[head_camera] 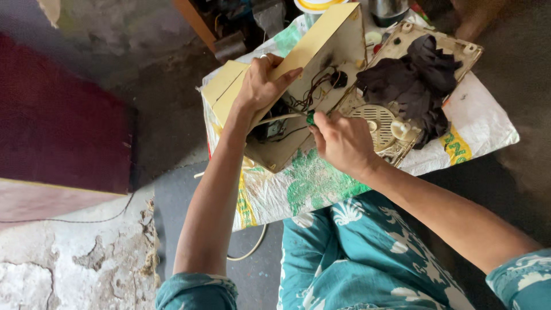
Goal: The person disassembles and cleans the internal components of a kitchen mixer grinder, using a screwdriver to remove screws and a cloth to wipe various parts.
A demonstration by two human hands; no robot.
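My left hand (263, 82) grips the upper edge of a cream-coloured appliance casing (327, 40) that stands tilted on a printed white sack (488, 123). Black wires (313, 89) and small parts show inside the casing. My right hand (343, 140) is closed around a green-handled tool (310, 119), whose tip points into the casing's opening. To the right lies a cream back panel with a round grille (376, 120), partly covered by a dark cloth (416, 77).
A dark red block (57, 115) stands at the left over cracked floor. A white cable (252, 247) runs from under the sack. Metal containers and clutter (384, 8) sit at the far edge. Another person's foot (473, 20) shows at top right.
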